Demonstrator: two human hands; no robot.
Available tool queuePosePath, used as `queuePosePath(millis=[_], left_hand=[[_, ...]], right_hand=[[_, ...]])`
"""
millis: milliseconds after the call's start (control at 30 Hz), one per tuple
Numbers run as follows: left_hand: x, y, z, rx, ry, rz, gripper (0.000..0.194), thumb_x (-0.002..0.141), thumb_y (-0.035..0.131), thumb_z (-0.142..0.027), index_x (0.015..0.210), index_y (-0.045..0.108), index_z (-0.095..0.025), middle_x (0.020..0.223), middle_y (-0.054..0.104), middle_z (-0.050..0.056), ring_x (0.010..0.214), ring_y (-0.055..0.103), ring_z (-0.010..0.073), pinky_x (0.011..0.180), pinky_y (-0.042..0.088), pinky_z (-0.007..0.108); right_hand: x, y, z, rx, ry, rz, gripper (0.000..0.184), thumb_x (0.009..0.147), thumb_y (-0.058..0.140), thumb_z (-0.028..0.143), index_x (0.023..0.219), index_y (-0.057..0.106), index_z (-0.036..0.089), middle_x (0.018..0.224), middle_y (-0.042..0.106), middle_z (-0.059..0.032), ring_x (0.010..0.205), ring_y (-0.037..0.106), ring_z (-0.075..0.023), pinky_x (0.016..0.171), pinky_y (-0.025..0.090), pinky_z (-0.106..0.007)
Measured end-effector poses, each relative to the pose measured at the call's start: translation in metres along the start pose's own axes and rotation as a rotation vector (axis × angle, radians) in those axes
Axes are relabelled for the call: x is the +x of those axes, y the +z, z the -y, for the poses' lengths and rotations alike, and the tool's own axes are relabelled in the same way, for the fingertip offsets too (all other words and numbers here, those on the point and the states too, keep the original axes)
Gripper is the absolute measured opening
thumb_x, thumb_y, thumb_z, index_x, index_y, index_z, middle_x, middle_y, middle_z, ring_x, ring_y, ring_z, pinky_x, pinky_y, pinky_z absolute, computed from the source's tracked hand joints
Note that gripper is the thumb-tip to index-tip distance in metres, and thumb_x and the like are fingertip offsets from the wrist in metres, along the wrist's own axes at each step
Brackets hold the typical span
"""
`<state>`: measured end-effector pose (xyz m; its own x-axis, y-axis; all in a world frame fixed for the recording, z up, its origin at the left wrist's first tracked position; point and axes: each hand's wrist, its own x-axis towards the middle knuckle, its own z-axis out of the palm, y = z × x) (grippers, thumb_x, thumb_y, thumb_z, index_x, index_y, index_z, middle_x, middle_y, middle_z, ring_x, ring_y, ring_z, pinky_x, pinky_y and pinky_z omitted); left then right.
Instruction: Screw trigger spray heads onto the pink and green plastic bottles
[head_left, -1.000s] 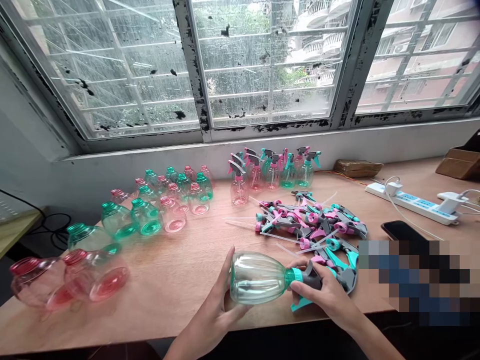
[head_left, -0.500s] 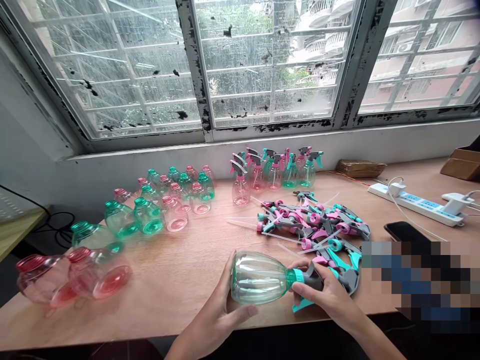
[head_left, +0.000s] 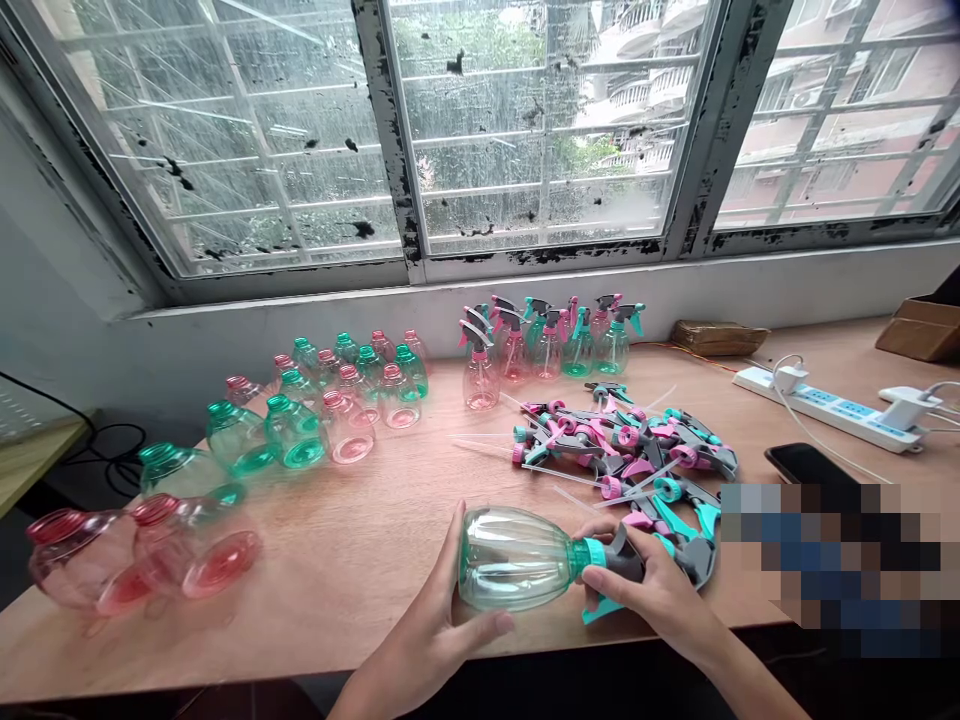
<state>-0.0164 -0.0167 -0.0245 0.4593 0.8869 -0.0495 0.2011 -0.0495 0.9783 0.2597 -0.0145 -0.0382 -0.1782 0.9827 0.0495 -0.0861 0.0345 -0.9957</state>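
A clear green spray bottle (head_left: 514, 560) lies sideways between my hands above the table's near edge. My left hand (head_left: 457, 615) is around its base end, thumb below and fingers behind. On the neck sits a grey and teal trigger head (head_left: 626, 562), its collar up against the bottle. My right hand (head_left: 649, 580) is closed around this head, with the thumb near the collar and the teal trigger showing underneath. Just beyond my right hand is a pile of loose trigger heads (head_left: 622, 440) in pink, teal and grey, with thin clear tubes.
Several open pink and green bottles (head_left: 296, 432) stand at the left. Bottles with trigger heads (head_left: 547, 350) stand by the window wall. On the right are a power strip (head_left: 832, 408), a phone (head_left: 814, 465), a brown packet (head_left: 720, 337) and a cardboard box (head_left: 921, 325).
The bottle and both hands are almost where they were, with the same hold. The whole view has shifted very slightly.
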Motion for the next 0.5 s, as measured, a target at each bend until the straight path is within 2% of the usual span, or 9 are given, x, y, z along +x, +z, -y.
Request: queuePosePath(millis=[67,200,267,367,500], left_hand=[[0.0004,0.0002,-0.0014,0.004,0.011,0.002,0.102,0.090,0.070,-0.037,0.157,-0.007,-0.038,0.169,0.010,0.006,0.154,0.009,0.0331,0.125,0.007,0.054],[0.0016,0.0015,-0.0043,-0.041,0.058,0.025,0.096,0.094,0.065,-0.034,0.156,-0.009,-0.043,0.165,0.023,0.005,0.146,0.035,0.0295,0.123,0.023,0.049],[0.0018,0.0021,-0.0051,-0.062,0.066,0.029,0.092,0.096,0.062,-0.033,0.156,-0.008,-0.043,0.163,0.028,0.005,0.143,0.040,0.0276,0.121,0.027,0.046],[0.0020,0.0024,-0.0066,-0.048,0.064,0.021,0.096,0.094,0.065,-0.032,0.157,-0.007,-0.040,0.164,0.027,0.005,0.146,0.035,0.0287,0.122,0.024,0.045],[0.0022,0.0020,-0.0091,-0.043,0.016,0.024,0.105,0.089,0.071,-0.034,0.157,-0.009,-0.036,0.168,0.018,0.005,0.152,0.021,0.0310,0.125,0.013,0.050]], right_hand=[[0.0001,0.0000,-0.0004,-0.005,-0.003,-0.006,0.038,0.078,0.080,0.045,0.103,0.066,0.020,0.058,0.072,0.0020,0.057,0.070,-0.0212,0.062,0.059,-0.034],[0.0003,-0.0004,-0.0015,-0.008,-0.004,-0.010,0.038,0.079,0.079,0.045,0.104,0.065,0.020,0.057,0.073,0.0018,0.056,0.070,-0.0209,0.063,0.058,-0.034],[0.0004,-0.0003,-0.0013,-0.006,-0.001,-0.009,0.038,0.079,0.079,0.045,0.104,0.065,0.020,0.058,0.073,0.0015,0.056,0.070,-0.0210,0.063,0.058,-0.034],[0.0004,0.0001,0.0000,-0.003,0.003,-0.011,0.038,0.078,0.079,0.045,0.103,0.065,0.020,0.058,0.072,0.0011,0.057,0.070,-0.0215,0.062,0.058,-0.035],[0.0003,0.0004,0.0012,0.023,0.004,-0.003,0.037,0.078,0.080,0.044,0.102,0.065,0.020,0.060,0.072,0.0014,0.057,0.069,-0.0209,0.062,0.058,-0.034]])
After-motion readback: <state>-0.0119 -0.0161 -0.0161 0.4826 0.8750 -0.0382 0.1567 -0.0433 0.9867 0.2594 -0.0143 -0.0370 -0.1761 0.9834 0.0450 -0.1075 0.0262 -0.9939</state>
